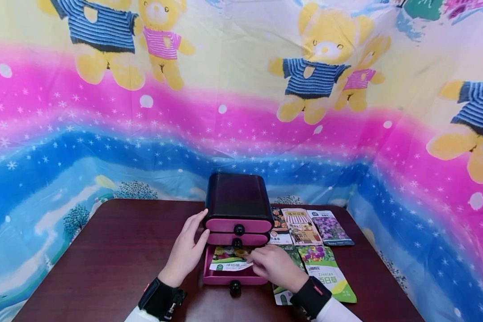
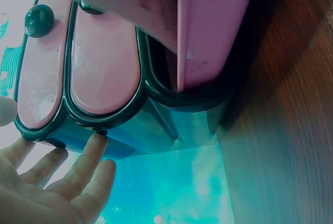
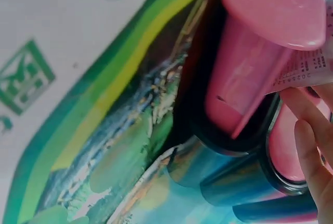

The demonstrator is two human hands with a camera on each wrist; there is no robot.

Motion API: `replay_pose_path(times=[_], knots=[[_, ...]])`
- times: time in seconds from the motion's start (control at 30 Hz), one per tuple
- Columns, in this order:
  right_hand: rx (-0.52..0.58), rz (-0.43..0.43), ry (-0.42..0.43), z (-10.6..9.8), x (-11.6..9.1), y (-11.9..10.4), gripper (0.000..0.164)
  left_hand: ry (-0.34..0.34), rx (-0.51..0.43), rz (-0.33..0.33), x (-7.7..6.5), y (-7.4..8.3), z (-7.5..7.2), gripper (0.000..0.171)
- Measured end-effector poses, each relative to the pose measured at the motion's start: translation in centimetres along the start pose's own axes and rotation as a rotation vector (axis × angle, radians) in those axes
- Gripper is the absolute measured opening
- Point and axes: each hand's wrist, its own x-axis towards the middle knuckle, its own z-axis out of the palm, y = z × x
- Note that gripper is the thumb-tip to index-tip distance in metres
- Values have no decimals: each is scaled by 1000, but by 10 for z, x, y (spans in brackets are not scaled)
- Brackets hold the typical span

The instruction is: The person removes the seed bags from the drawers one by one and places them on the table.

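Observation:
A small black cabinet [image 1: 237,194] with pink drawer fronts stands on the table, its bottom drawer [image 1: 251,281] pulled out. My left hand [image 1: 187,252] steadies the cabinet's left side, and the left wrist view shows its spread fingers [image 2: 83,174] against the black casing. Over the bottom drawer, my right hand [image 1: 277,266] pinches the right edge of a seed packet [image 1: 228,260] with a flower picture. The packet lies tilted, partly in the drawer; small print on its back [image 3: 307,70] shows in the right wrist view. Round black knobs [image 1: 235,288] sit on the drawer fronts.
More seed packets lie right of the cabinet: a green zinnia packet [image 1: 326,277], a purple-flower packet [image 1: 332,228], a striped-awning packet [image 1: 302,227], and others partly covered by the right hand and cabinet. A printed bear curtain [image 1: 225,112] hangs behind the dark wooden table [image 1: 116,255].

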Motion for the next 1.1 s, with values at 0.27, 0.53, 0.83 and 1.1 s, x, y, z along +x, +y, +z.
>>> replay_pose_path(times=[0.27,0.53,0.83,1.1], knots=[[-1,-41,109,-15,-10,-6,30,-1,-5,5,0,-1,1,56],[-8,20,206,-34,-17,-12,30,-1,-10,13,0,-2,0,56],[10,35,266,-48,-22,-6,17,-4,-8,15,0,-3,0,56],[5,22,402,-70,-27,-1,17,1,-2,18,-1,-4,1,57]])
